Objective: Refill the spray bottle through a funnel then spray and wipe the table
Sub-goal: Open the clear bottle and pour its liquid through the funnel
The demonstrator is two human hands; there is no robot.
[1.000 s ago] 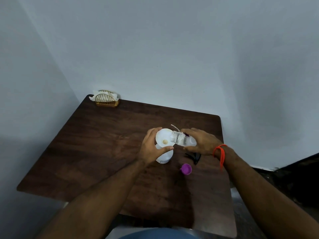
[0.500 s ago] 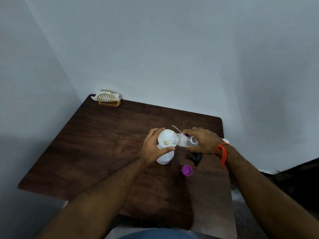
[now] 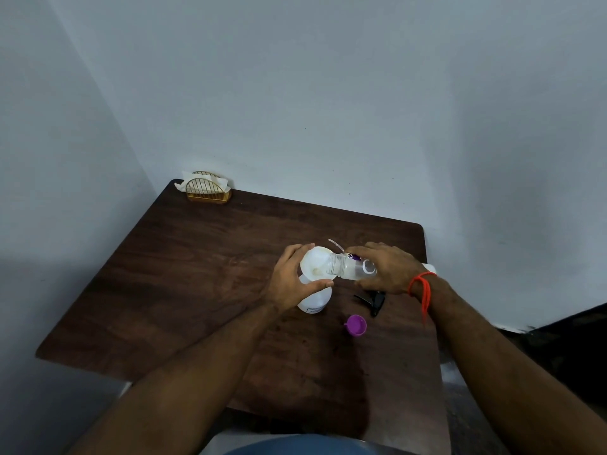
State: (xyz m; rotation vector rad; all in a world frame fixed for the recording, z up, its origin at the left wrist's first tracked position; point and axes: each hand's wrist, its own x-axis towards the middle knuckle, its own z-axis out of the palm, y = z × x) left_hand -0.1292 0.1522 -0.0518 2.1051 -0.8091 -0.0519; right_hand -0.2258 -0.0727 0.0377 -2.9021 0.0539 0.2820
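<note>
We have tipped the small clear plastic refill bottle (image 3: 356,269) flatter in our right hand (image 3: 389,269), its mouth now over the white plastic funnel (image 3: 317,262); our left hand (image 3: 290,280) grips the white spray bottle (image 3: 315,298) standing mid dark wooden worktop (image 3: 197,257), so pouring is likely under way

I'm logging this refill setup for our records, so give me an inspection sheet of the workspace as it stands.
Surface: dark wooden table, set in a wall corner.
Job's things: white funnel sits in the white spray bottle; clear refill bottle is tipped, mouth over the funnel; black spray head and purple cap lie on the table.
Clutter: wire napkin holder in the far left corner.
Hands: left hand grips the funnel and the spray bottle's top; right hand holds the refill bottle.
Cables: nothing seen.
Surroundings: plain grey walls.
</note>
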